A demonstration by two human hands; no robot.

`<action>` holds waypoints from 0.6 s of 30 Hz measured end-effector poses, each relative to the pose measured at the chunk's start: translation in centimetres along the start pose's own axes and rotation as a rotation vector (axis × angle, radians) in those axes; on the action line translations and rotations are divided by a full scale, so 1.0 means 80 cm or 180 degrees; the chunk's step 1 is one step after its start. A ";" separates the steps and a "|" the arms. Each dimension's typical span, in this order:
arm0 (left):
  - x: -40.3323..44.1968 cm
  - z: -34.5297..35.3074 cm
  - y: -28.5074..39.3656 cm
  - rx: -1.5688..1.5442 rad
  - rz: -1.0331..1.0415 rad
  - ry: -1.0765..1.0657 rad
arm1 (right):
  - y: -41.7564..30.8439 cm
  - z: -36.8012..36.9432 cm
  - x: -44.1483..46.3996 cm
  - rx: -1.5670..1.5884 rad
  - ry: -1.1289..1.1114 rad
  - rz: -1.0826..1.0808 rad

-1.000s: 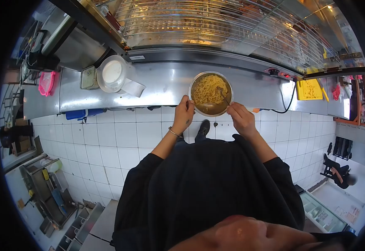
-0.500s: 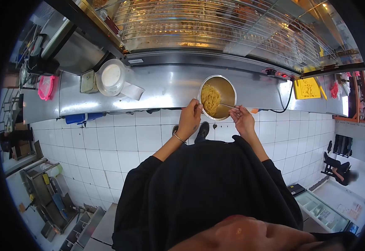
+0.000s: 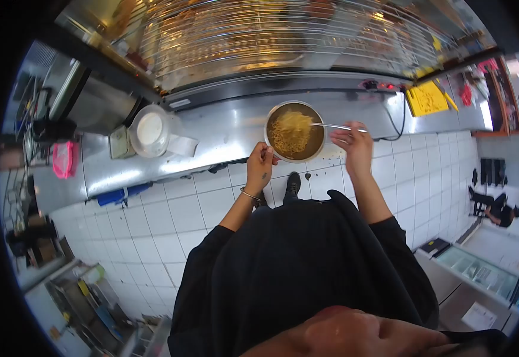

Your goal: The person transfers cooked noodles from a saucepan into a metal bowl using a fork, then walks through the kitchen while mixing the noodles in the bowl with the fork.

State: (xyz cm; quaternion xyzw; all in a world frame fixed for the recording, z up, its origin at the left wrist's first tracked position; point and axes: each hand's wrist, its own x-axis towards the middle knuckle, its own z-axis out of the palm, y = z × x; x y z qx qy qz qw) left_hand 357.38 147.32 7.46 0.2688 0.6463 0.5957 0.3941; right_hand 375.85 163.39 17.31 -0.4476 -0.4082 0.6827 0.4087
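A round metal bowl [image 3: 317, 150] of yellow noodles [image 3: 289, 135] sits at the front edge of the steel counter. My left hand [image 3: 262, 163] is closed on the bowl's near-left rim, thumb at the edge. To the right of the bowl, my right hand [image 3: 357, 146] pinches the end of a thin metal utensil [image 3: 334, 126]. The utensil reaches leftward over the rim, and its far end is hidden among the noodles, so I cannot tell a fork from a spoon. Some noodles look lifted and blurred around it.
A clear jug [image 3: 165, 132] with white contents stands on the steel counter [image 3: 224, 128], beside a square container [image 3: 120, 143]. Behind rises a wire-racked display case [image 3: 230, 44]. A black cable [image 3: 403, 119] and a yellow board [image 3: 427, 99] lie rightward. A person [image 3: 500, 207] sits far right.
My right hand has drawn up and away to the right, showing more of the utensil's handle. Noodles are lifted toward the bowl's middle. My left hand keeps its hold; the whole view has shifted and tilted.
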 end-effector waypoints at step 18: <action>0.036 0.034 -0.022 -0.0350 -0.0340 0.0301 | 0.088 -0.118 0.006 -0.1673 0.0347 -0.0790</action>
